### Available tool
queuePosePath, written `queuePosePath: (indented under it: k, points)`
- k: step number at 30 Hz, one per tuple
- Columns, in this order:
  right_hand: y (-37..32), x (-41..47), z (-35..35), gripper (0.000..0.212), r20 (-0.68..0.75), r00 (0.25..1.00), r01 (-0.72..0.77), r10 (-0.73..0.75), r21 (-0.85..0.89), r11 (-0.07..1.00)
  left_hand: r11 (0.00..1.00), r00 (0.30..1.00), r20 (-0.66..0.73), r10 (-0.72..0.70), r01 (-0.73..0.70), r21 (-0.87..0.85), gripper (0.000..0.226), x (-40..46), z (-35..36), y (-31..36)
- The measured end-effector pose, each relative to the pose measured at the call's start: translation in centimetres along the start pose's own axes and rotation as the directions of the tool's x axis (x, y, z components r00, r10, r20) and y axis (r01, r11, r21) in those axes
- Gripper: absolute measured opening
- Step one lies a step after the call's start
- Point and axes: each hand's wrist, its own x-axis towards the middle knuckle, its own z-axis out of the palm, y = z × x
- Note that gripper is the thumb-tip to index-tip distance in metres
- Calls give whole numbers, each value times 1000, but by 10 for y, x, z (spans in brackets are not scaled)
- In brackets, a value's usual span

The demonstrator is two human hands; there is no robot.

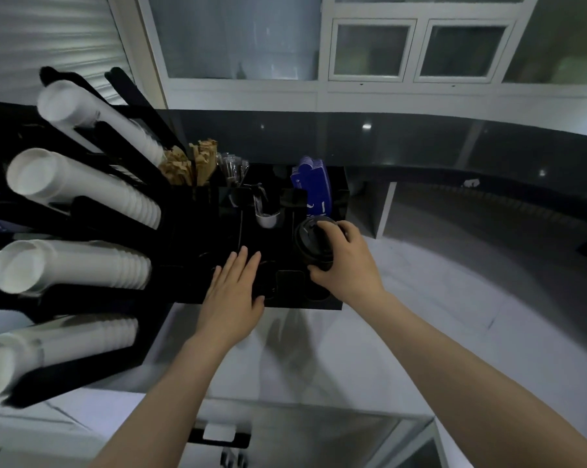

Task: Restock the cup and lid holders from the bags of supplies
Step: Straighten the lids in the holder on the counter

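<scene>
white cup stacks (82, 265) beside organizer (224, 211)

Cup rack (82, 211) left of organizer (319, 304), lid stack (314, 243) over its right compartment, counter (437, 298) beneath.

Both bare forearms reach forward from the lower edge of the view, the left one from the lower left and the right one from the lower right. The left hand (233, 292) lies flat, palm down, with its fingers straight and close together. The right hand (344, 261) is curled, with fingers above and thumb below, in a firm grip.
</scene>
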Motion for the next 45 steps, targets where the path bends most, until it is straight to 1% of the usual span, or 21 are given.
queuePosePath:
  k: [7,12,14,16,18,20,23,27,30,33,37,40,45]
  points:
    - [-52,-32,21,78,20,999,-35,34,43,998,1000,1000,5,16,-16,-7,75,-52,-33,-32]
    - [-117,-79,56,76,76,997,-30,25,68,997,999,997,82,12,-15,36,74,-112,-64,-65]
    - [-148,-101,67,74,75,997,-12,3,119,993,999,996,74,42,-43,17,72,-139,-80,-75]
    - [-180,-120,71,70,-8,999,45,-44,202,978,990,991,-12,136,-137,-18,70,-165,-102,-82]
    - [-211,-131,68,68,-135,986,126,-94,248,961,972,964,-147,224,-232,-45,69,-186,-127,-90]
    - [-241,-137,62,69,-175,979,147,-101,276,950,961,925,-278,259,-276,-25,66,-199,-151,-101]
    - [-287,-140,57,71,-153,978,182,-141,302,936,970,904,-357,233,-242,21,62,-212,-183,-122]
    - [-334,-133,62,71,-121,967,252,-225,299,920,983,901,-394,181,-178,45,69,-221,-209,-150]
    - [-361,-128,69,71,-93,964,264,-247,321,909,991,899,-418,128,-134,16,67,-229,-221,-169]
    - [-383,-120,81,70,-58,962,271,-268,346,898,994,892,-440,108,-109,24,66,-231,-231,-190]
    - [-409,-103,103,68,6,943,313,-332,322,894,1000,886,-463,18,-11,17,72,-230,-235,-218]
    - [-428,-95,130,70,48,937,314,-346,318,895,999,876,-480,-40,51,10,75,-230,-233,-244]
    - [-464,-93,178,71,108,938,284,-330,310,907,995,859,-503,-96,64,-81,74,-228,-228,-294]
